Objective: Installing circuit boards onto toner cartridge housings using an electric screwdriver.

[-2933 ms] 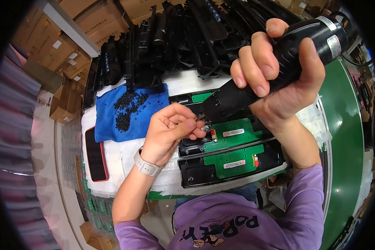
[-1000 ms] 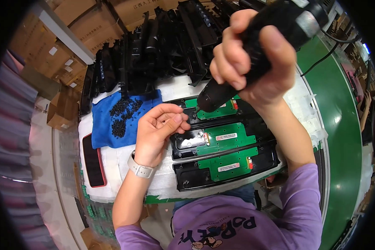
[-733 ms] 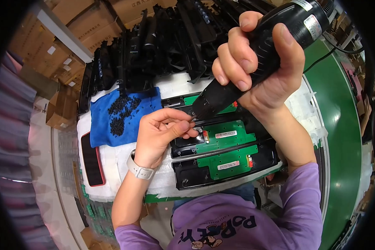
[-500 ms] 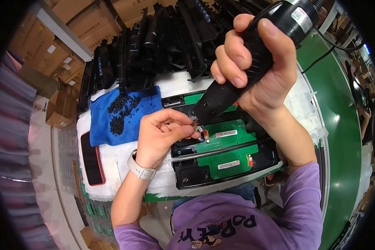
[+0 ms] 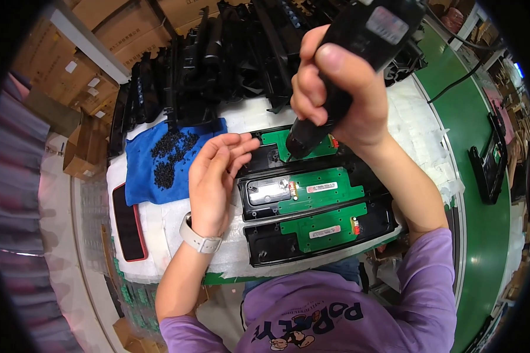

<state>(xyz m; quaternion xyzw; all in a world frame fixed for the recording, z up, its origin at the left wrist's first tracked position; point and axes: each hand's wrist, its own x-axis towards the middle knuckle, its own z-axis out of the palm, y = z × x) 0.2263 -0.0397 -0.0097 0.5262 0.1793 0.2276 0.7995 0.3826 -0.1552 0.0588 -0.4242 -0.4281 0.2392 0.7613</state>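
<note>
Here we are at the far black panel (image 5: 264,156), lying beyond its two neighbours on the white-covered bench, and this looks to us like the fastening step. Our right hand (image 5: 362,97) is wrapped firmly around a black power driver (image 5: 365,38), tilted so its nose points down at the left part of the panel's green circuit board (image 5: 321,150); whether the bit touches, we can't tell. Our left hand (image 5: 213,165) is relaxed, fingers loosely parted just beside that panel's left end, and we see nothing between them, though a tiny piece could be hidden. Nearer us lie the middle panel (image 5: 315,189) and the near panel (image 5: 271,248), each with a board in place. Over on the blue cloth (image 5: 140,179), small black pieces (image 5: 166,174), screws by our guess, sit scattered within the left hand's reach. In our judgement, the next move calls for the bit square over its hole and light, straight pressure, with the left fingertips kept clear.
</note>
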